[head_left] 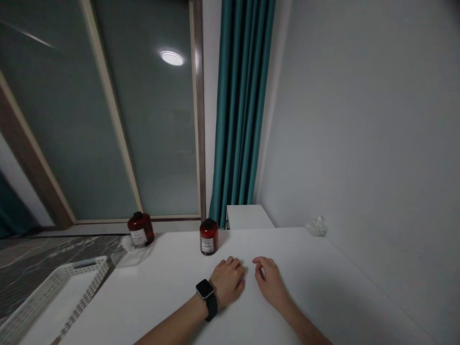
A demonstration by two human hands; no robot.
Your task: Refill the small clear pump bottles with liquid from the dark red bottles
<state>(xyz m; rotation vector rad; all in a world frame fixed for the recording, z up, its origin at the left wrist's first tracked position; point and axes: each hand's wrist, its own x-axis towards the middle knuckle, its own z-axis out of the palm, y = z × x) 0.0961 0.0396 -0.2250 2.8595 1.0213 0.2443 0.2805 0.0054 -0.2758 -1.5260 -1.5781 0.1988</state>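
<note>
On the white table [165, 282] lies my left hand [227, 282], back upward, with a black smartwatch on the wrist. Its fingers are curled into a loose fist and nothing shows in them. Just to its right, not touching it, is my right hand [271, 282], its forefinger reaching left and its thumb bent, with a small gap between them. Nothing is visible in that gap. Nearest to my left hand stands an upright dark red bottle [209, 237] with a black cap and a white label, a little beyond my fingers.
Another dark red bottle [141, 230] stands at the far left, beside a crumpled clear plastic item [131, 256]. A white perforated basket [86, 297] is at the near left. Clear crumpled plastic [318, 226] lies at the back right by the wall. Behind are a white cabinet [247, 216] and teal curtain [240, 105].
</note>
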